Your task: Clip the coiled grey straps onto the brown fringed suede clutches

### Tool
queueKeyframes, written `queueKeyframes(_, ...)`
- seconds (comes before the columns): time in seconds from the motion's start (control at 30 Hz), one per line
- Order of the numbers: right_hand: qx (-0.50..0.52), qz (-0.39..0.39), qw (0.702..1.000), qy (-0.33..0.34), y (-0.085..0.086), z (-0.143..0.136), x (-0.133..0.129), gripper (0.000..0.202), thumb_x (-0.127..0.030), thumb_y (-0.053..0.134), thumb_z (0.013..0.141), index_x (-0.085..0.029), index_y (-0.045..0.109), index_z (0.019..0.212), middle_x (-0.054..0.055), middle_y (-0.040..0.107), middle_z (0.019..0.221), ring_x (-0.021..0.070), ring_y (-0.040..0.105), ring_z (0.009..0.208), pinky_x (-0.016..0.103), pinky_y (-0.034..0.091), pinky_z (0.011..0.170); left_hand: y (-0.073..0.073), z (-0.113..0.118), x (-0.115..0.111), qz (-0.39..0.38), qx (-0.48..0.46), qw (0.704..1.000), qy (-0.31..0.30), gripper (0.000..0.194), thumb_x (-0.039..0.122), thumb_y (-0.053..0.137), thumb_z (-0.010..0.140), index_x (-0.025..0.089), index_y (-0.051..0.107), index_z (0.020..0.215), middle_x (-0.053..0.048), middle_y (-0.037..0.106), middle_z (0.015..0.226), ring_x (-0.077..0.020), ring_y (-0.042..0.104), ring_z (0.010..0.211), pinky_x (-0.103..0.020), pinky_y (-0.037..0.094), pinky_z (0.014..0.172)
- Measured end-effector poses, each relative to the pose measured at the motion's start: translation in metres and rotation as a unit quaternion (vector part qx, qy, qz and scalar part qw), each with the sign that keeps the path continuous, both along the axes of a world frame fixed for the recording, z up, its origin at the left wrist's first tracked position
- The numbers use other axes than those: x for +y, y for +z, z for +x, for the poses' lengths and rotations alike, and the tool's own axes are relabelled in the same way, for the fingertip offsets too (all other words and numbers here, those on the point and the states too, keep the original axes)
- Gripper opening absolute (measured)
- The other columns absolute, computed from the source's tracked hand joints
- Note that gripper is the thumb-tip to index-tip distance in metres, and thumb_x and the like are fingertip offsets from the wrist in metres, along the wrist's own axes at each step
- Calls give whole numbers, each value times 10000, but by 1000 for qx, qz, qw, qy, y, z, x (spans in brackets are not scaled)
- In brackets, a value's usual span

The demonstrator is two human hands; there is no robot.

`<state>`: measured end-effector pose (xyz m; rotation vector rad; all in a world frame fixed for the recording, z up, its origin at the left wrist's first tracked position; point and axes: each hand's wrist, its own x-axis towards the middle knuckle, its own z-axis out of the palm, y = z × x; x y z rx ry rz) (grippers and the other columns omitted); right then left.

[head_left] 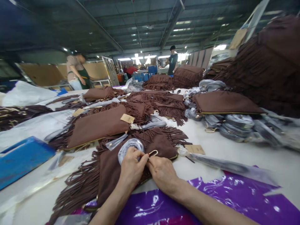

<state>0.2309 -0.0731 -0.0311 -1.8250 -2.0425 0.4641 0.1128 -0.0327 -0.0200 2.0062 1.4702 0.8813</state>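
Pinching a small gold clip [153,152] above a brown fringed bag [107,168], my left hand [133,165] and right hand [164,172] nearly meet, fingertips closed on it; which grips more firmly, I cannot tell. A light, steady pinch that leaves the loop uncovered should, I judge, work best. A wrapped coil [124,150] lies on the bag, beside my left fingers. Shiny purple plastic [248,197] spreads beneath my forearms on the white worktop [201,134]. More brown bags [100,126] lie beyond; a blue box [25,161] sits at left. Farther off, co-workers [172,61] stand under a high roof [145,18].
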Motion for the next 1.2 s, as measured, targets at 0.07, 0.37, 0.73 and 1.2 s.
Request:
queueKeyframes(0.07, 4, -1, 1000, 4, 0, 0, -1, 265, -243, 373, 924, -151, 610, 850, 88, 680, 840, 206, 631, 771, 274, 343, 610, -4, 2, 1, -2, -12, 1000, 25, 252, 379, 502, 668, 199, 608, 527, -11, 479, 663, -187, 496, 697, -336, 406, 681)
queueKeyframes(0.37, 162, 29, 986, 3, 7, 11, -12, 313, -126, 519, 693, -141, 474, 1003, 14, 594, 700, 176, 580, 646, 255, 400, 593, -8, -3, -2, 205, -45, 977, 29, 309, 433, 506, 729, 194, 629, 575, -44, 554, 753, -211, 525, 774, -364, 391, 758)
queueKeyframes(0.73, 598, -35, 800, -36, -2, 22, -4, 301, -464, 455, 788, -178, 417, 876, -16, 528, 701, 95, 523, 520, 211, 424, 469, -6, 7, -12, 37, -33, 991, -124, 254, 287, 382, 868, 199, 496, 660, 41, 519, 520, -106, 513, 476, -198, 404, 490)
queueKeyframes(1.2, 459, -55, 886, -37, -11, 23, 3, 316, -415, 478, 798, -143, 638, 785, -21, 521, 506, 89, 486, 392, 173, 371, 371, -22, 0, -3, -53, -93, 978, -178, 315, 236, 392, 851, 174, 379, 1160, 21, 585, 718, -101, 577, 518, -188, 464, 488)
